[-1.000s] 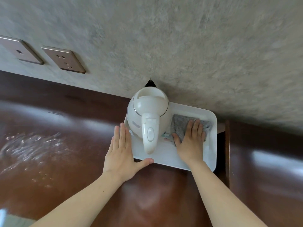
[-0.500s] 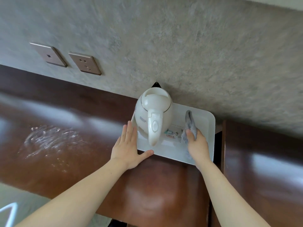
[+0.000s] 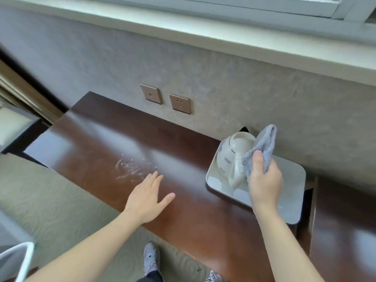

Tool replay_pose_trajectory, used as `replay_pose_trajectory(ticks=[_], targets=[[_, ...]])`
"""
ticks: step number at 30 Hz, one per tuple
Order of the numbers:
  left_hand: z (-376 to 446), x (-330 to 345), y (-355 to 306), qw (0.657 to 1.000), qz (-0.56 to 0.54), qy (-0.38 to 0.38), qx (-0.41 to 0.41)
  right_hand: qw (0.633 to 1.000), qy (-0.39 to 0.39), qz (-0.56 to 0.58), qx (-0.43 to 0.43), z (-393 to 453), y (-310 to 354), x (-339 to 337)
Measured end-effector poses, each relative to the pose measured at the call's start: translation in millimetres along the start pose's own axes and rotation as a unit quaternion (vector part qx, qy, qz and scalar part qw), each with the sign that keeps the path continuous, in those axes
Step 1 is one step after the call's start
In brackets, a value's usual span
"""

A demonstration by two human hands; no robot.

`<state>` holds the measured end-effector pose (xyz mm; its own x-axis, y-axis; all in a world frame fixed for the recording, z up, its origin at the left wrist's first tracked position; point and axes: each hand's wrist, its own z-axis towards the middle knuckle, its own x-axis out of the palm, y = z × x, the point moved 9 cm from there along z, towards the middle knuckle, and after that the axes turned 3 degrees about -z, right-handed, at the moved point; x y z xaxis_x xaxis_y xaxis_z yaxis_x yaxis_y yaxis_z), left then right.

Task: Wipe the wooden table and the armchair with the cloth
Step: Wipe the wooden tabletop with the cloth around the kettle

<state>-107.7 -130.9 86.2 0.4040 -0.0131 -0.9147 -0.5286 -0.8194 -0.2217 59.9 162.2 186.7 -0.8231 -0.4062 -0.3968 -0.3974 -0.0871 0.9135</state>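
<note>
Standing at the wooden table (image 3: 183, 216), I am looking down on its dark, shiny top, which is stretching under both my hands and along the grey wall (image 3: 223, 82). A white tray (image 3: 291, 200) is lying on the table under my right hand (image 3: 264, 180), and a white kettle (image 3: 230, 157) is standing on it, just to the left of that hand. My left hand (image 3: 147, 198) is lying open, with the fingers straight and spread, flat over the table well to the left of the tray. My right hand is gripping the grey cloth (image 3: 262, 147), with the thumb pressing on it; the cloth is sticking up above my fingers, in front of the kettle. Wet streaks (image 3: 132, 167) are shining on the wood just beyond my left fingertips. Two sockets (image 3: 180, 103) are sitting in the wall, farther beyond.
</note>
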Motion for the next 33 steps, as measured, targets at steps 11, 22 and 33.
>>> replay_pose_trajectory(ticks=[11, 22, 33], targets=[[25.1, -29.5, 205.6, 1.000, 0.013, 0.027, 0.004, 0.997, 0.005, -0.015, 0.076, -95.4, -25.1, 178.5], [101.7, 18.4, 320.7, 0.994, 0.056, 0.055, 0.077, 0.974, -0.056, -0.088, 0.201, -129.2, -96.1, 269.8], [140.2, 40.5, 317.4, 0.992, 0.074, -0.026, 0.094, 0.947, 0.048, -0.316, 0.035, -36.1, -94.9, 332.1]])
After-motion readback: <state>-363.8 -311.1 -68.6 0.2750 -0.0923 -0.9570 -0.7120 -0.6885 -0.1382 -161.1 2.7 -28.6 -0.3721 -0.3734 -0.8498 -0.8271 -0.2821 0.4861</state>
